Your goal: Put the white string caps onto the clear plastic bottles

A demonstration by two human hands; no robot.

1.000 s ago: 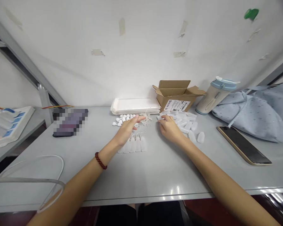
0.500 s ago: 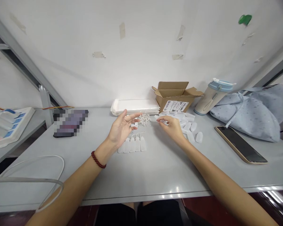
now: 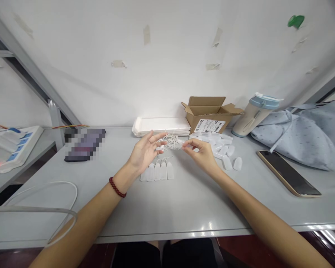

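Note:
My left hand (image 3: 145,153) is raised over the grey table (image 3: 170,208), palm turned inward, fingers partly spread, with a small white cap at its fingertips. My right hand (image 3: 201,153) pinches a small translucent plastic bottle (image 3: 181,145) and holds it toward the left hand. Below the hands a row of several small bottles (image 3: 158,172) lies on the table. A tangle of white strings (image 3: 171,140) sits just behind the hands. Loose bottles (image 3: 223,149) are piled to the right of my right hand.
A stack of white trays (image 3: 160,125) and an open cardboard box (image 3: 208,113) stand at the wall. A tumbler (image 3: 252,115), a blue cloth bag (image 3: 298,134) and a phone (image 3: 289,172) lie right. A dark blurred object (image 3: 85,144) and clear tubing (image 3: 53,208) lie left.
My right hand took a bottle from the pile and brought it left toward my left hand. My left hand rose off the table and turned its palm inward.

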